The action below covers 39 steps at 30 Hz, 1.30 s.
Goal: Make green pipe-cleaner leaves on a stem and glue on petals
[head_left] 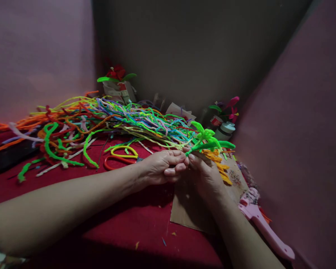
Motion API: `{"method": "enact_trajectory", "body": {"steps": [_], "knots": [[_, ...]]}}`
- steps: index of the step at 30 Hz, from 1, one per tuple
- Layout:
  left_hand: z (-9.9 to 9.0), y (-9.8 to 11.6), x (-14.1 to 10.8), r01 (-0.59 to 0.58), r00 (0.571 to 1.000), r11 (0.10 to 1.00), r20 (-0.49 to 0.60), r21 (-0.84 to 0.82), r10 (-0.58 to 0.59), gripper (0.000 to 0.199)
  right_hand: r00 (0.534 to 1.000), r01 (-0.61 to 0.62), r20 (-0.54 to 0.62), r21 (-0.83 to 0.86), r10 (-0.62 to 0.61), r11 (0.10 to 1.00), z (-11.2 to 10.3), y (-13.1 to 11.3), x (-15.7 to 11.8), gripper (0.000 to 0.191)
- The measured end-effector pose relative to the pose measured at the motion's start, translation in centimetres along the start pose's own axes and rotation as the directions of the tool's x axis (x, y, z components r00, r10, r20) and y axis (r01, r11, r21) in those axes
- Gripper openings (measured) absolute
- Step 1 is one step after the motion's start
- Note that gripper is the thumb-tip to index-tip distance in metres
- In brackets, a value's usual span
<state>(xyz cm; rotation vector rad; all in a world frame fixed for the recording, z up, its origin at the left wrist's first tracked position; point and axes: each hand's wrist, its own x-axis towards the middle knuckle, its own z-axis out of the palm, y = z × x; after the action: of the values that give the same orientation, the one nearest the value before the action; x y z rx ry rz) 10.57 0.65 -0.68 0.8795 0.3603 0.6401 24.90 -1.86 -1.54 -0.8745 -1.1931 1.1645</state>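
Observation:
A bright green pipe-cleaner flower [204, 133] with looped petals and long leaves rises from between my hands. My left hand [164, 167] pinches the lower end of its stem with the fingertips, the fingers curled in. From the other side my right hand [206, 172] grips the same stem, thumb and fingers closed. The very end of the stem is hidden by the fingers. Just beyond my right hand lie orange-yellow looped pipe-cleaner pieces [222, 167]. Scissors [123, 157] with yellow and red handles rest behind my left hand, their blades mostly hidden.
A heap of multicoloured pipe cleaners [145, 119] spreads across the back of the red cloth [123, 216]. Cardboard [190, 209] lies under my right hand, with a pink long-handled tool [266, 228] to its right. Behind stand a red flower [116, 73] and a capped bottle [226, 130].

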Motion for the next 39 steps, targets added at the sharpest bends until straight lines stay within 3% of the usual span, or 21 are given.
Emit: {"method": "enact_trajectory", "body": {"steps": [3, 6, 11, 13, 15, 18, 20, 22, 26, 30, 33, 35, 37, 39], "knots": [[-0.2, 0.1, -0.2, 0.063, 0.996, 0.996, 0.064, -0.064, -0.059, 0.011, 0.995, -0.079, 0.073, 0.162, 0.068, 0.984, -0.2, 0.0, 0.0, 0.022], [-0.2, 0.1, -0.2, 0.058, 0.996, 0.998, 0.076, -0.023, -0.056, 0.014, 0.995, -0.091, 0.055, 0.157, 0.083, 0.983, -0.4, 0.2, 0.2, 0.021], [0.2, -0.3, 0.2, -0.098, 0.987, 0.942, -0.091, 0.32, 0.133, 0.024, 0.998, -0.055, -0.016, 0.043, 0.055, 0.998, -0.1, 0.2, 0.1, 0.018], [0.4, -0.4, 0.1, -0.127, 0.96, 0.845, -0.151, 0.519, 0.236, 0.02, 0.998, -0.033, -0.048, -0.012, 0.033, 0.999, 0.2, -0.3, 0.0, 0.014], [0.5, -0.4, -0.1, -0.154, 0.914, 0.681, -0.158, 0.715, 0.373, 0.015, 0.997, 0.011, -0.073, -0.064, -0.015, 0.998, 0.6, -1.0, -0.3, 0.011], [0.3, -0.4, -0.4, -0.202, 0.83, 0.397, -0.059, 0.896, 0.555, 0.007, 0.993, 0.046, -0.105, -0.161, -0.063, 0.986, 1.0, -1.7, -0.6, 0.012], [0.1, -0.4, -0.5, -0.219, 0.816, 0.335, -0.016, 0.916, 0.578, 0.012, 0.987, 0.045, -0.143, -0.233, -0.08, 0.971, 1.0, -1.6, -0.8, 0.011], [0.1, -0.4, -0.4, -0.211, 0.848, 0.418, -0.047, 0.884, 0.528, 0.02, 0.981, 0.042, -0.173, -0.269, -0.091, 0.962, 0.9, -1.1, -0.8, 0.013], [0.2, -0.1, 0.0, -0.107, 0.95, 0.746, -0.154, 0.657, 0.272, 0.023, 0.99, 0.011, -0.138, -0.202, -0.04, 0.979, 0.6, -0.3, -0.6, 0.021], [-0.3, 0.5, -0.1, -0.022, 0.998, 0.941, -0.055, 0.337, 0.043, 0.025, 0.996, -0.01, -0.088, -0.129, -0.002, 0.992, 0.7, -0.8, -0.6, 0.019], [-1.0, 1.0, -0.4, 0.102, 0.984, 0.991, 0.136, 0.085, -0.113, 0.022, 0.999, -0.025, -0.038, -0.096, 0.021, 0.995, 1.0, -1.5, -0.8, 0.019], [-1.3, 1.2, -0.6, 0.158, 0.962, 0.987, 0.221, 0.018, -0.158, 0.019, 1.0, -0.012, 0.004, -0.085, 0.012, 0.996, 1.1, -1.7, -0.9, 0.018], [-1.4, 1.3, -0.7, 0.17, 0.955, 0.985, 0.246, 0.015, -0.168, 0.02, 0.999, 0.039, 0.031, -0.087, -0.036, 0.995, 1.0, -1.6, -0.9, 0.017], [-1.1, 1.4, -0.7, 0.155, 0.966, 0.987, 0.201, 0.049, -0.162, 0.021, 0.999, 0.049, 0.021, -0.065, -0.048, 0.997, 0.9, -1.1, -0.9, 0.014]]}}
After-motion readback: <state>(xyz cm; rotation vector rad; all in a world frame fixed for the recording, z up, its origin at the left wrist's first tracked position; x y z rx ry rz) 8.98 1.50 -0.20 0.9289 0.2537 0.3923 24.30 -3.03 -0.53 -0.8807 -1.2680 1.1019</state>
